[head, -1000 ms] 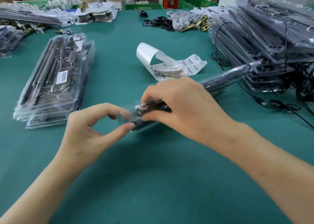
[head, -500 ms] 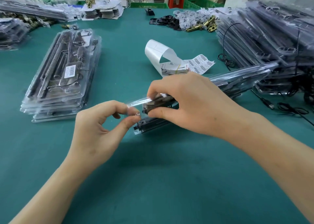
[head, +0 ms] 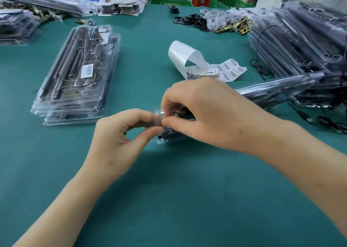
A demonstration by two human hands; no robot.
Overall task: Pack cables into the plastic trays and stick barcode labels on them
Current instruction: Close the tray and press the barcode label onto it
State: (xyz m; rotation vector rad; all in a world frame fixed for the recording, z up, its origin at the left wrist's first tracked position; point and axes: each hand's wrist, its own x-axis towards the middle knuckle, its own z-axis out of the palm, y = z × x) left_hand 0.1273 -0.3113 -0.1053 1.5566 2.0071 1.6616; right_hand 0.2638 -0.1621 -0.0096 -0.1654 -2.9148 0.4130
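Teal tabletop (head: 169,194), tray (head: 277,89) end between left hand (head: 120,139) and right hand (head: 206,115)

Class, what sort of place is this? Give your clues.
Likely a factory packing bench: stacked clear plastic trays, a curling white strip of barcode labels, and loose black cables on the green table.

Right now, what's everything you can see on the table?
tray: one, clear, centre, in both hands
stack: one, clear trays, left, top one labelled
pile: one, clear trays, right
labels: one strip, white, behind the hands
cables: a few, black, by the pile
brass bits: several, gold, far right
table: one, green, under everything
left hand: one, pinches the tray's near end
right hand: one, grips the tray
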